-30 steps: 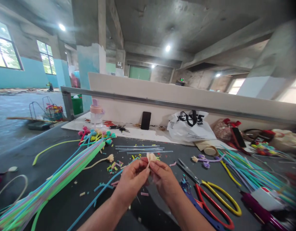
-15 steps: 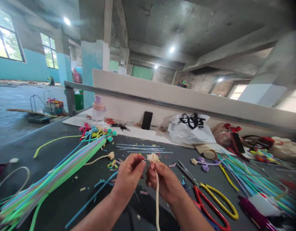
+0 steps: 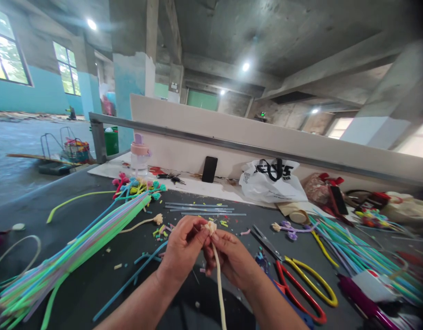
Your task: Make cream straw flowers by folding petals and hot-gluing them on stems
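Observation:
In the middle of the head view is a cream flower point(image 3: 210, 228) with a ruffled head and a long soft stem point(image 3: 219, 279) hanging toward me. My right hand point(image 3: 229, 256) pinches it just under the head, between thumb and fingers. From the other side, my left hand point(image 3: 184, 243) is closed, its thumb and fingertips pressed at the flower's left edge. What lies under the left fingertips is hidden. Scissors point(image 3: 283, 261) with one red and one yellow handle lie spread beside my right forearm. A similar cream flower point(image 3: 158, 219) rests beyond my left hand.
A bundle of green, blue and purple strips point(image 3: 91, 243) crosses the left side. Clear sticks point(image 3: 204, 209) and small scraps lie behind my hands. A phone point(image 3: 209, 169) stands against the partition, near a white bag point(image 3: 266, 183) and a bottle point(image 3: 140, 156). More strips point(image 3: 356, 243) lie right.
My left hand has closed the gap to the flower and now touches it. The flower and my right hand have shifted slightly left.

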### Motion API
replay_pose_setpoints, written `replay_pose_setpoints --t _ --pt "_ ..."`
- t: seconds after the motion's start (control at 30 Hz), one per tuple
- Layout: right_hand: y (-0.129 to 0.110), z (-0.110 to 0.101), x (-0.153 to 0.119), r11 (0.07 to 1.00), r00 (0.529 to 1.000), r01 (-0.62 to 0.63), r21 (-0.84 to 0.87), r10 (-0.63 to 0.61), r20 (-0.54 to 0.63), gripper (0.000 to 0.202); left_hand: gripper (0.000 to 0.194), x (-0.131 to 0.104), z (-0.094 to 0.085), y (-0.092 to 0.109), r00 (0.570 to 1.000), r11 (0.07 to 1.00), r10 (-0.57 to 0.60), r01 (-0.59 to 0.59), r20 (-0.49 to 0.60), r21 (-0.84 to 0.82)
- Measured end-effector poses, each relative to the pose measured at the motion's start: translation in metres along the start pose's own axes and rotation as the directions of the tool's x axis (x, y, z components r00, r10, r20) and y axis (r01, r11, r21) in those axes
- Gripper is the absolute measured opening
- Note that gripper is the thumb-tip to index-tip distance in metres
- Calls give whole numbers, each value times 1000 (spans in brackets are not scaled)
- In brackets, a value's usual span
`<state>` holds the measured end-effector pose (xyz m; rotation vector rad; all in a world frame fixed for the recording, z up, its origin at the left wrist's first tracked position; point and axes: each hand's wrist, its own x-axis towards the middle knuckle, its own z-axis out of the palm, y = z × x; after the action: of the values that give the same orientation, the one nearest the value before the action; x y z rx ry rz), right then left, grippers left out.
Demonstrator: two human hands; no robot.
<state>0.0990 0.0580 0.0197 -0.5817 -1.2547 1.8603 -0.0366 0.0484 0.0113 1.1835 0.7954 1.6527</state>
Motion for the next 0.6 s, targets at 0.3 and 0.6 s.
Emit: replay_pose_setpoints --t 0.3,0.6 --pt "4 -1 4 987 999 39 -155 -44 -31 28 11 3 -2 -6 994 957 101 -108 43 269" --pt "7 -2 3 926 976 155 -345 -198 -93 31 16 2 -1 -7 999 988 20 -27 50 153"
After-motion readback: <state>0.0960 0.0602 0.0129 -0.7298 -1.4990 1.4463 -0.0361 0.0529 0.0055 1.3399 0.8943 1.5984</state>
